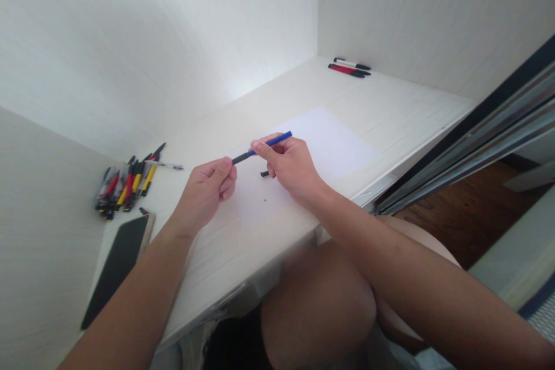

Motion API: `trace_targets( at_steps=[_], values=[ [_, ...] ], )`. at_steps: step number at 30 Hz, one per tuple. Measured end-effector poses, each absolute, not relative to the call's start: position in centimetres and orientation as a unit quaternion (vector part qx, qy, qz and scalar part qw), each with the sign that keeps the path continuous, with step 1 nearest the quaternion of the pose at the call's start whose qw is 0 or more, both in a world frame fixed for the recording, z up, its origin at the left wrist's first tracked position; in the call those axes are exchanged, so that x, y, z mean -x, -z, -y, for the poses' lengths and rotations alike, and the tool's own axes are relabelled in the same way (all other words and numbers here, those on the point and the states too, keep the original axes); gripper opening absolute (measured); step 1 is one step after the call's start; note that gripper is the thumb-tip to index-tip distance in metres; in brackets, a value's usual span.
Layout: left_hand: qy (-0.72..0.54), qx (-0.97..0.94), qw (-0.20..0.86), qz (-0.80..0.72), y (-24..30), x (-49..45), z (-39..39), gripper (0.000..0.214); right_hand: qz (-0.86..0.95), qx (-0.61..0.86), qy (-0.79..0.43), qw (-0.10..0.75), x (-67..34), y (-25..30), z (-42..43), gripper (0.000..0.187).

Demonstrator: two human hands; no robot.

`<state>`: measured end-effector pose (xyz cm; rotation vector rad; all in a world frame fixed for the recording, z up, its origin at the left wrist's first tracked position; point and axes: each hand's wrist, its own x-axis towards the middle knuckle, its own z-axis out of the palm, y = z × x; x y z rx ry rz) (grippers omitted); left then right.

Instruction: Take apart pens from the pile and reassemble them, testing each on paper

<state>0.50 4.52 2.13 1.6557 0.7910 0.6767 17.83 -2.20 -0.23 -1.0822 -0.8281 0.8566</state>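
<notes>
Both hands hold one pen with a blue barrel [280, 139] and a black grip section, slanting up to the right over a white sheet of paper [342, 144]. My left hand [210, 188] pinches the black end between thumb and forefinger, hiding its tip. Thumb and fingers of my right hand [290, 165] close round the blue barrel, whose far end sticks out past them. A short black piece [264, 173] shows just below my right fingers; part of it is hidden. Nearer to me is a tiny dark speck [265, 200].
A pile of pens [128, 185] in red, yellow, black and clear lies at the left wall, with a clear pen [167, 165] poking out. In front of it lies a dark phone-like slab [119, 266]. Several pens [349, 69] rest at the back right. The desk edge [260, 272] runs above my legs.
</notes>
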Motion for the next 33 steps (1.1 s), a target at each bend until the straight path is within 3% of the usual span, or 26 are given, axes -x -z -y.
trace_targets(
  at_steps=[6, 8, 10, 15, 20, 23, 27, 33],
  values=[
    [-0.341, -0.854, 0.185, -0.346, -2.3, -0.2, -4.2, 0.016, 0.290, 0.478, -0.431, 0.708, -17.7, 0.2, 2.1, 0.039],
    [-0.349, -0.861, 0.144, -0.340, -2.6, -0.1, -4.2, 0.017, 0.283, 0.470, -0.439, 0.712, -17.7, 0.1, 2.1, 0.038],
    [-0.342, -0.852, 0.189, -0.349, -2.6, -0.2, -4.3, 0.022, 0.289, 0.466, -0.440, 0.711, -17.7, 0.0, 2.1, 0.036],
    [-0.282, -0.768, 0.436, -0.375, -2.2, -0.5, -4.5, 0.055, 0.332, 0.469, -0.416, 0.705, -17.7, 0.2, 2.1, 0.030],
    [-0.273, -0.687, 0.570, -0.358, -2.2, -0.6, -4.6, 0.051, 0.366, 0.469, -0.397, 0.699, -17.8, 0.3, 2.1, 0.028],
    [-0.278, -0.694, 0.569, -0.342, -2.0, -0.4, -4.6, 0.045, 0.352, 0.468, -0.409, 0.700, -17.8, 0.2, 2.1, 0.028],
    [-0.291, -0.777, 0.438, -0.346, -1.8, -0.3, -4.4, 0.037, 0.303, 0.457, -0.446, 0.708, -17.8, 0.0, 2.1, 0.029],
    [-0.332, -0.892, 0.078, -0.295, -2.8, -0.1, -4.1, 0.022, 0.250, 0.425, -0.503, 0.710, -18.1, -0.1, 2.1, 0.034]
  ],
)
